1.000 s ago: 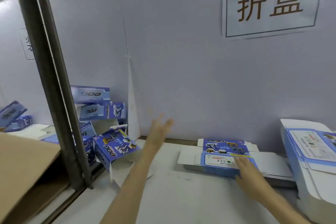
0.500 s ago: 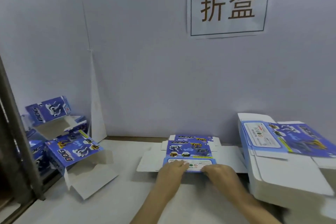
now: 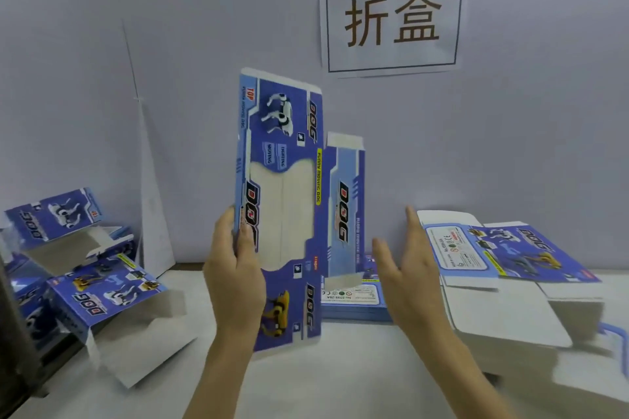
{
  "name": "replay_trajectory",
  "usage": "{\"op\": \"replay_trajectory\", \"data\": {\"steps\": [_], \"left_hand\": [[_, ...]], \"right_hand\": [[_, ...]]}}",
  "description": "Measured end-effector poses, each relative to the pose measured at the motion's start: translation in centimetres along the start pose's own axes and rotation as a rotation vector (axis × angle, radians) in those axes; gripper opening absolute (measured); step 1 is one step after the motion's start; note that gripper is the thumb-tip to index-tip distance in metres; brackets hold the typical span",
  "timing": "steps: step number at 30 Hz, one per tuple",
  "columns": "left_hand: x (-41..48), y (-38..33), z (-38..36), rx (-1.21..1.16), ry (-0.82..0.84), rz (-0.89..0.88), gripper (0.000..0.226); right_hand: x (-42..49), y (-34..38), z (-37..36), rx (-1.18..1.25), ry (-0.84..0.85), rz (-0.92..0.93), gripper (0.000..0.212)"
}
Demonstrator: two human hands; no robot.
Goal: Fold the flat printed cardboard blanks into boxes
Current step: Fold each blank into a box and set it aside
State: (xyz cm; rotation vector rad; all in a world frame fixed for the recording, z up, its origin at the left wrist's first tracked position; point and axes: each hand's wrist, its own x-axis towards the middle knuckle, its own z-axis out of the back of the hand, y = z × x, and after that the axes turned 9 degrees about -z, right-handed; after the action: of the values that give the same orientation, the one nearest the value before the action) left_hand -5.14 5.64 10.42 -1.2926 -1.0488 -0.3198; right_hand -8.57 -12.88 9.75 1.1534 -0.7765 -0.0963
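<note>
Our left hand (image 3: 235, 269) pinches the upright DOG box blank (image 3: 289, 133) by its left edge, thumb on the print; our right hand (image 3: 408, 269) hovers beside it, fingers spread.

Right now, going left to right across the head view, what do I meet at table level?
folded boxes → left hand, gripping the left edge of the upright blank → right hand, open → stack of flat blanks

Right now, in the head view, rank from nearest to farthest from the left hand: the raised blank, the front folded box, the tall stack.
1. Raised blank: in the grip of the left hand.
2. Front folded box: table, left.
3. Tall stack: far right.
</note>
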Motion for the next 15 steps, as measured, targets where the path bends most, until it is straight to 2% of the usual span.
{"op": "replay_trajectory", "data": {"steps": [2, 4, 6, 8, 11, 15], "left_hand": [[-1.2, -1.3, -0.6, -0.176, 0.059, 0.086, 0.028], [-2.2, -2.2, -1.3, -0.287, 0.108, 0.200, 0.028], [-3.2, -2.9, -2.1, -0.320, 0.181, 0.290, 0.037], [-4.1, -3.2, -3.0, -0.289, 0.255, 0.305, 0.050], [-4.9, -3.6, -3.6, -0.245, 0.304, 0.279, 0.065], [-4.9, -2.9, -3.6, -0.191, 0.315, 0.309, 0.055]], "right_hand": [[0.2, 0.0, 0.6, 0.129, 0.087, -0.103, 0.054], [0.1, 0.0, 1.3, 0.268, 0.114, -0.130, 0.037], [-0.1, -0.5, 2.3, 0.359, 0.081, -0.147, 0.024], [-0.3, -1.3, 3.2, 0.437, 0.063, -0.178, 0.019], [-0.5, -1.9, 3.8, 0.464, 0.079, -0.211, 0.028], [-0.6, -2.1, 4.2, 0.464, 0.133, -0.236, 0.043]]}}
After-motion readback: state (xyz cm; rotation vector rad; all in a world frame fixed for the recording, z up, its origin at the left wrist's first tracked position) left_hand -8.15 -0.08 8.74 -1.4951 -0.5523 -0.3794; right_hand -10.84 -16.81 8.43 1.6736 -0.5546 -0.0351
